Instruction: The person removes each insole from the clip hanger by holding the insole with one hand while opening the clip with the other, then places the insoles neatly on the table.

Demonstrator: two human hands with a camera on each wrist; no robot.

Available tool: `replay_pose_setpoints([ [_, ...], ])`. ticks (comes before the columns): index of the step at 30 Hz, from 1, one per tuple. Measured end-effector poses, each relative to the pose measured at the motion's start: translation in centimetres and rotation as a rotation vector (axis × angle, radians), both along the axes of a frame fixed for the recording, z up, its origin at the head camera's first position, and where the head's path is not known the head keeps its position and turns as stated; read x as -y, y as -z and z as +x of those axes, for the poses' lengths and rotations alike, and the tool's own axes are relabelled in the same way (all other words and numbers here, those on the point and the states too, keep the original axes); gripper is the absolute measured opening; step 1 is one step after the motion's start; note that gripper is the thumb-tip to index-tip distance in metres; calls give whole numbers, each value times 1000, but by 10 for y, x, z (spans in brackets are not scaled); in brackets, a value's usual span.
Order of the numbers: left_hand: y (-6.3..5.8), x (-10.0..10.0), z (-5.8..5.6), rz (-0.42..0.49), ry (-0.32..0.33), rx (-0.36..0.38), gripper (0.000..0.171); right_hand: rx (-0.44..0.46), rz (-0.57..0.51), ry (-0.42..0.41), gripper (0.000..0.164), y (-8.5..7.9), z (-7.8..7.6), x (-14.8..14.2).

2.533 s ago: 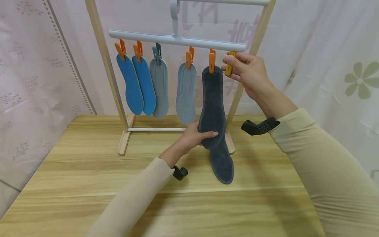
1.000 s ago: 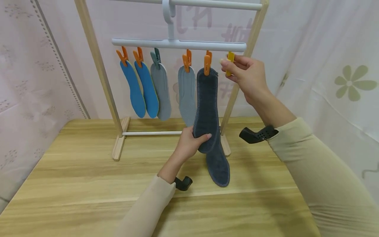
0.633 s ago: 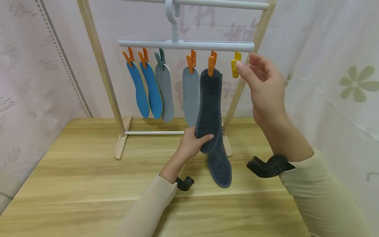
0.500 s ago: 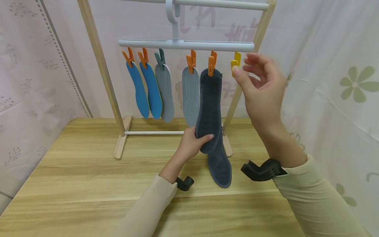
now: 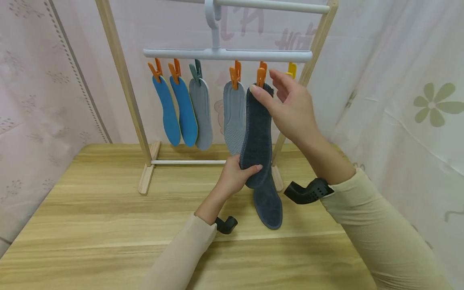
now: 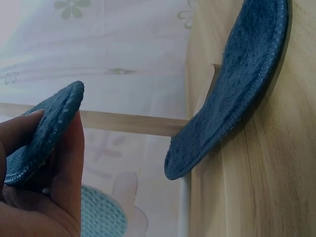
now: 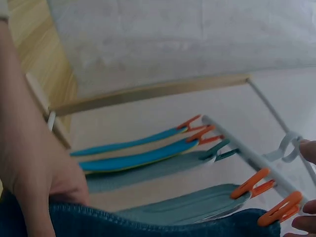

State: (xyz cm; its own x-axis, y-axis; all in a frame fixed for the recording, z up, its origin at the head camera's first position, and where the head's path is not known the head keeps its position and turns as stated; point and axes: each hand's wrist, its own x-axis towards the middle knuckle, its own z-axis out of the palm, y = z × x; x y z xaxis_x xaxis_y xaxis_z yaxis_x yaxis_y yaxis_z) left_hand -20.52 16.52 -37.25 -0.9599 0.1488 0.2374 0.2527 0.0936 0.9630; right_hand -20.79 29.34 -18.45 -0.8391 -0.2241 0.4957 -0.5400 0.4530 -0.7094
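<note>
My left hand [image 5: 232, 177] grips the lower end of a dark grey insole [image 5: 257, 129], thumb on its front and fingers behind. The insole's top hangs in an orange clip [image 5: 261, 76]. In the head view my right hand [image 5: 295, 108] is raised beside that clip, its thumb overlapping the insole's top edge and its fingers loosely bent. From the right wrist, its fingertips [image 7: 306, 223] show at the edge, close by the orange clip [image 7: 281, 210]. A second dark insole [image 5: 268, 201] lies on the table below, partly hidden. A yellow clip [image 5: 292, 69] is half covered by my right hand.
A white hanger [image 5: 224, 54] hangs on a wooden rack [image 5: 125, 80]. Left along it, a blue insole [image 5: 166, 110], another blue insole [image 5: 185, 112], a grey insole [image 5: 201, 117] and another grey insole [image 5: 233, 117] hang from clips. The rack stands on the wooden table [image 5: 108, 225].
My right hand has let go of the yellow clip and moved left to the orange clip over the dark insole. My left hand keeps its grip on the insole's lower end.
</note>
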Motion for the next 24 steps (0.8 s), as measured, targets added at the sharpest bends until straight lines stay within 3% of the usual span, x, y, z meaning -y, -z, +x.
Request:
replay_pose_setpoints([
  [8,-1,-2,2,2,17,-7,28,-20,91,9,70,-2,-24,6],
  [17,-2,-1,2,-7,22,-12,31,-4,147,11,59,-4,-35,10],
  [24,-2,0,2,-2,30,-20,31,12,204,60,54,-9,-45,15],
])
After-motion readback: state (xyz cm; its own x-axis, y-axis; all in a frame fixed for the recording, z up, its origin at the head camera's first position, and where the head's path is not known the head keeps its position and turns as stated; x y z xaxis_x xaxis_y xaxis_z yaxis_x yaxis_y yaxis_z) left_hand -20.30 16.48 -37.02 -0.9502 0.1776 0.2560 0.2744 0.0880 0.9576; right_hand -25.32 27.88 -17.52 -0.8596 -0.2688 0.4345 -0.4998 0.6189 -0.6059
